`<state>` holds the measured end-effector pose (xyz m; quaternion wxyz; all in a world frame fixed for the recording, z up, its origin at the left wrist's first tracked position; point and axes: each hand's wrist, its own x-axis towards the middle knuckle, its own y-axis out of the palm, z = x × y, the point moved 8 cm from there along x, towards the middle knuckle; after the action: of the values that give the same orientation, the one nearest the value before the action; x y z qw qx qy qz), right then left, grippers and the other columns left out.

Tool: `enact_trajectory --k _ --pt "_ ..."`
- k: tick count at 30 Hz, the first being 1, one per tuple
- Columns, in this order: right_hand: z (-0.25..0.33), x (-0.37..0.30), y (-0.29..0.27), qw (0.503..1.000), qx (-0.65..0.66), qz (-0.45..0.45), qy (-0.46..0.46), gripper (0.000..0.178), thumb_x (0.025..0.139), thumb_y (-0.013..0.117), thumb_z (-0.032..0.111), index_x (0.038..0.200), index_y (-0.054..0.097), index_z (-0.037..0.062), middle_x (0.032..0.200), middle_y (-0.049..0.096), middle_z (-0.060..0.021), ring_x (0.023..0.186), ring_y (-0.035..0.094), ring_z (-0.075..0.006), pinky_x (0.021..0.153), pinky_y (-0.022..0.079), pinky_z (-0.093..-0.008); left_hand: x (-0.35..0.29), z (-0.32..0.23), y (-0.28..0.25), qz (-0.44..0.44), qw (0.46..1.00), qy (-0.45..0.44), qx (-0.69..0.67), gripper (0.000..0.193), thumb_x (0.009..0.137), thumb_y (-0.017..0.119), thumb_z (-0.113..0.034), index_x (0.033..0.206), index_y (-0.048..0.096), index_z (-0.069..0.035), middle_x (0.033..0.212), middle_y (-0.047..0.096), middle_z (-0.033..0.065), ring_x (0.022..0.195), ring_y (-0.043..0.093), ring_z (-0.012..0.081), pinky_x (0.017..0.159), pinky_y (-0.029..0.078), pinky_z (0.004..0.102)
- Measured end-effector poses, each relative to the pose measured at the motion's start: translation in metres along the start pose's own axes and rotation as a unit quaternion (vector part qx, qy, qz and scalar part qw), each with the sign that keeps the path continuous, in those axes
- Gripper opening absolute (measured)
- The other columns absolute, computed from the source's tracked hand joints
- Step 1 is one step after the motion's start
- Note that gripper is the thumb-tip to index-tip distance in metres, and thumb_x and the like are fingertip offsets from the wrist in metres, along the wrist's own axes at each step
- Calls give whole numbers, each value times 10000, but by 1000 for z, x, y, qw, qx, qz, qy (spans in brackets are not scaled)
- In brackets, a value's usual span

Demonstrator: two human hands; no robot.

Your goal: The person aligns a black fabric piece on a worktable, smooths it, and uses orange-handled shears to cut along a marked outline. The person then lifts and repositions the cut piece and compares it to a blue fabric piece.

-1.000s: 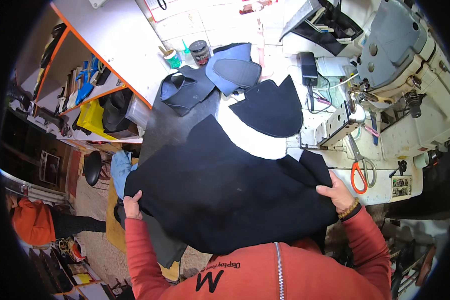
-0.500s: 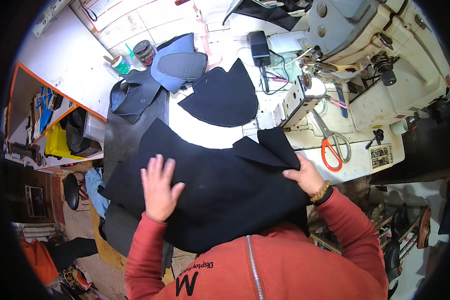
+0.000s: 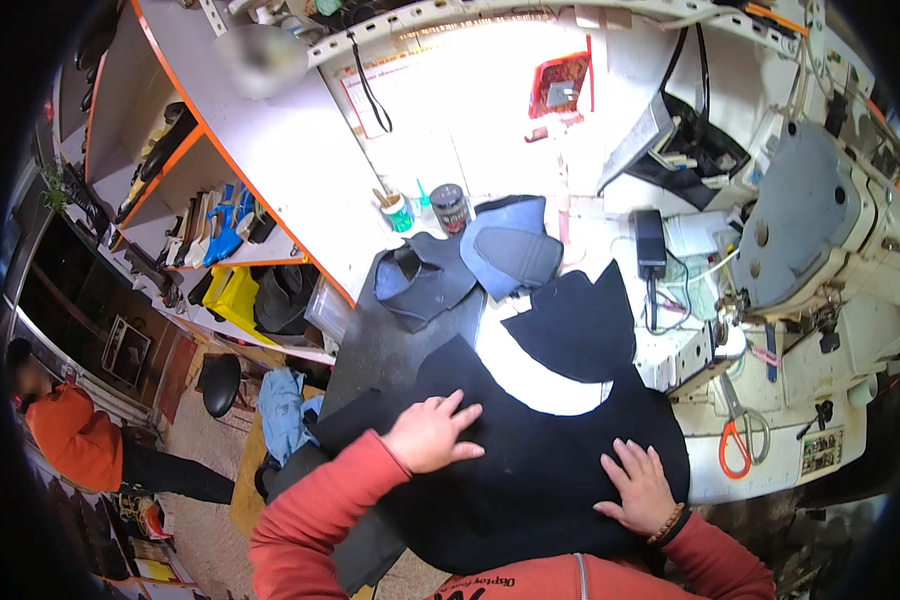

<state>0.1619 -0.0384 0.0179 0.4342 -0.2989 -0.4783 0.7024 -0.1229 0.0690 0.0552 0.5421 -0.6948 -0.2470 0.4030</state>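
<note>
A large black sheet of fabric (image 3: 540, 480) lies across the table front and over my lap, with a curved cut-out along its far edge. My left hand (image 3: 435, 432) rests palm down on its left part, fingers spread. On the right part, my right hand (image 3: 642, 488) lies flat with parted fingers. Neither hand grips anything. Beyond the cut-out is a smaller black fabric piece (image 3: 582, 322) with a notched, pointed outline, on a white surface (image 3: 545, 388). A blue and dark-grey padded piece (image 3: 513, 250) and a dark shaped piece (image 3: 422, 280) lie behind it.
At the right stand orange-handled scissors (image 3: 738, 440) and a large sewing machine (image 3: 810, 230). A black power adapter (image 3: 649, 243) with its cord is behind. A dark jar (image 3: 450, 208) and a small green-white pot (image 3: 398, 213) stand at the back. Another person (image 3: 75, 435) is at far left.
My right hand has let go of the sheet's right edge and now lies flat on it. The folded right corner is spread out. The view has swung up and left.
</note>
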Motion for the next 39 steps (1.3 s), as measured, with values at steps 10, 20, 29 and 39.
enact_trajectory --k 10,20,29,39 --pt "-10 -8 30 995 -99 13 -28 821 797 721 594 1437 505 126 1529 385 -188 1432 324 -372 1136 200 -669 99 212 -64 -272 879 -359 -156 332 882 696 -406 997 732 -96 1111 710 143 1184 596 321 1161 237 597" --pt "-17 -9 29 999 -9 40 -20 838 778 777 538 1447 490 122 1554 340 -198 1461 273 -388 1166 138 -664 51 218 -128 -423 418 -17 -804 309 1044 533 -284 1173 630 -21 1033 726 89 969 694 241 955 529 442" --pt "-19 -11 30 999 6 31 -34 862 755 802 511 1438 488 90 1552 314 -230 1467 246 -413 1173 106 -668 -27 173 -157 -310 119 136 -933 196 986 468 -58 962 623 61 813 628 157 697 658 269 665 642 383" --pt "-19 -12 23 998 29 28 -39 793 802 767 495 1445 487 125 1558 341 -188 1466 271 -391 1156 161 -676 -14 147 -158 -321 286 84 -899 325 1074 455 -309 1015 571 -11 765 555 78 514 482 141 465 414 268"
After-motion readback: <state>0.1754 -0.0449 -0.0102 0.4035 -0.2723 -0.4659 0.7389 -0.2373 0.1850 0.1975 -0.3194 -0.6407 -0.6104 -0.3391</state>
